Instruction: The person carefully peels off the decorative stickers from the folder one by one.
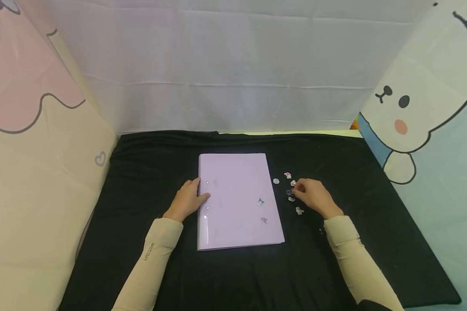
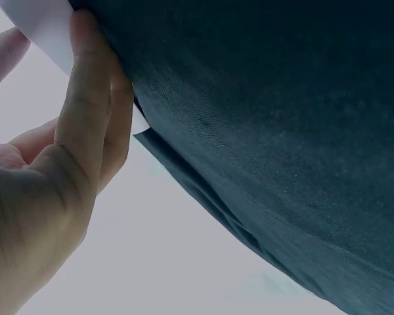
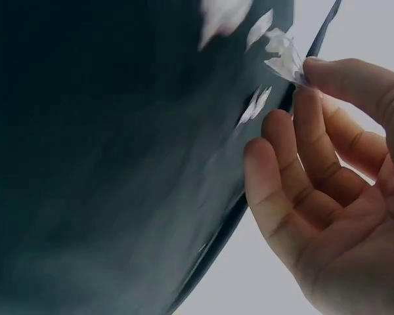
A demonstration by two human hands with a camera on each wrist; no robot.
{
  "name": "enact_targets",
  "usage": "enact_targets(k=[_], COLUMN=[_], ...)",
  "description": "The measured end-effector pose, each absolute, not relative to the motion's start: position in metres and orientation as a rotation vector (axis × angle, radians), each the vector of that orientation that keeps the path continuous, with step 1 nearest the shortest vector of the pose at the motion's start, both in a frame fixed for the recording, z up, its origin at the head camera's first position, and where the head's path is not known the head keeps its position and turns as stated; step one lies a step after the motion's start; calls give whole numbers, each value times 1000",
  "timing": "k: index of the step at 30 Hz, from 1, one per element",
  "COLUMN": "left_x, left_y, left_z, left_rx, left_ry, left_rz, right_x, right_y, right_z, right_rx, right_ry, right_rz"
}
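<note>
A pale lilac ring binder (image 1: 237,190) lies closed on black cloth. At its left edge is my left hand (image 1: 187,199), thumb over the cover and fingers extended along the spine; the left wrist view shows these fingers (image 2: 85,98) against the binder's side. Two small shiny stickers, one butterfly-like (image 1: 260,201) and one purplish (image 1: 263,220), are on the cover's right part. My right hand (image 1: 314,196), right of the binder, pinches a small translucent sticker (image 3: 285,62) between thumb and index finger; its other fingers are loosely bent.
Several small stickers lie on the cloth around the right hand, among them a round one (image 1: 276,181), a pink one (image 1: 287,175) and a pale one (image 1: 299,211). The black cloth (image 1: 233,280) covers the table. Behind hangs a white curtain (image 1: 233,65).
</note>
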State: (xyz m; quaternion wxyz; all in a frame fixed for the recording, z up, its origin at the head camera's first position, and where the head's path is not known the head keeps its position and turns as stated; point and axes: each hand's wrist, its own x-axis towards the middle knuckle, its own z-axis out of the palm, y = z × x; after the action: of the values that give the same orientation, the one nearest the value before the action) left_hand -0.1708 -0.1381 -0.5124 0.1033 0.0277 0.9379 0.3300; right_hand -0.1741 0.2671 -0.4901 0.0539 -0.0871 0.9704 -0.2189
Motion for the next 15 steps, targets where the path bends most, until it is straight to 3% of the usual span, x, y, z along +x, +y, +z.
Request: enact_targets(k=[15], left_x=[-170], left_y=[-137], left_z=[-512], left_rx=[93], left_ry=[2773], left_rz=[973], right_x=[-164], right_y=[322], right_z=[-494], right_rx=[62], right_ry=[2939], right_rz=[-474])
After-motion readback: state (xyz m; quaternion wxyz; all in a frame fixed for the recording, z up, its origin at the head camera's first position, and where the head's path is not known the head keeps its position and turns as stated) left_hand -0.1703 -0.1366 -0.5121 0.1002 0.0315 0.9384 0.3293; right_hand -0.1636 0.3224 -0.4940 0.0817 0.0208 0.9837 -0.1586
